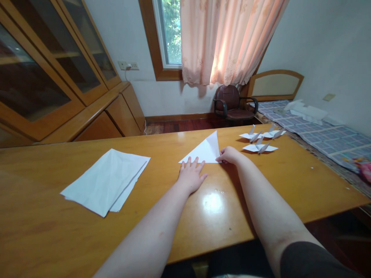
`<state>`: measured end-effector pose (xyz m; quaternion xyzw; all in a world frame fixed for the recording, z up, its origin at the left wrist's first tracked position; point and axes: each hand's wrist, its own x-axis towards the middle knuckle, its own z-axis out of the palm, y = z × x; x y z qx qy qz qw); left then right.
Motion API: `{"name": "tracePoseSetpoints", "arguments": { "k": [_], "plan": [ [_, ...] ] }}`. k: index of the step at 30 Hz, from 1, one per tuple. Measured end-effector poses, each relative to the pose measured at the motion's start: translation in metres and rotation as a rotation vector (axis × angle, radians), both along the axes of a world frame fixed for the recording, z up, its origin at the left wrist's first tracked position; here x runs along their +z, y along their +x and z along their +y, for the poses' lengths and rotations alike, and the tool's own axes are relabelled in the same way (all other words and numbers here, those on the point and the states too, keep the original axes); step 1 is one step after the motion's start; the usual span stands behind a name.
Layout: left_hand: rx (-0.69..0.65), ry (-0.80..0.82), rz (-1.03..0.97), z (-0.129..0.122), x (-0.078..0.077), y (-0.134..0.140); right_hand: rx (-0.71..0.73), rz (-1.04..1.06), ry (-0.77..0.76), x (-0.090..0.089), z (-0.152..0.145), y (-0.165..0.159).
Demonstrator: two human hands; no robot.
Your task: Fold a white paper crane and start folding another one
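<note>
A white sheet of paper folded into a triangle (204,148) lies on the wooden table (156,227), its long edge toward me. My left hand (191,175) rests with fingers spread, the fingertips on that near edge. At the triangle's right corner, my right hand (229,155) pinches the paper between thumb and fingers. Further right stand three folded paper cranes (260,148) with raised points. To the left lies a loose stack of white paper sheets (106,179), the top one creased.
Behind the table are a brown office chair (228,102) and a pink curtain (208,42). Glass-door cabinets (69,65) line the left wall. A bed with a checked cover (315,131) stands beyond the table's right edge.
</note>
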<state>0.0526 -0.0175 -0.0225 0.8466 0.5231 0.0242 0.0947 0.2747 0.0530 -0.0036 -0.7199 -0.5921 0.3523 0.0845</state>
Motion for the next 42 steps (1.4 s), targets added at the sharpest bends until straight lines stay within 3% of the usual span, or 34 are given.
{"name": "tracePoseSetpoints", "arguments": {
  "k": [14,25,42],
  "plan": [
    [-0.002,-0.033,0.004,0.002,0.002,0.0,0.003,0.03,-0.009,0.007,-0.003,-0.002],
    [-0.001,-0.029,0.011,0.001,0.0,0.0,0.03,-0.13,0.012,0.005,0.002,0.001],
    [-0.002,-0.056,0.01,0.003,0.004,0.0,0.058,-0.265,-0.016,0.019,0.0,-0.002]
  ]
}}
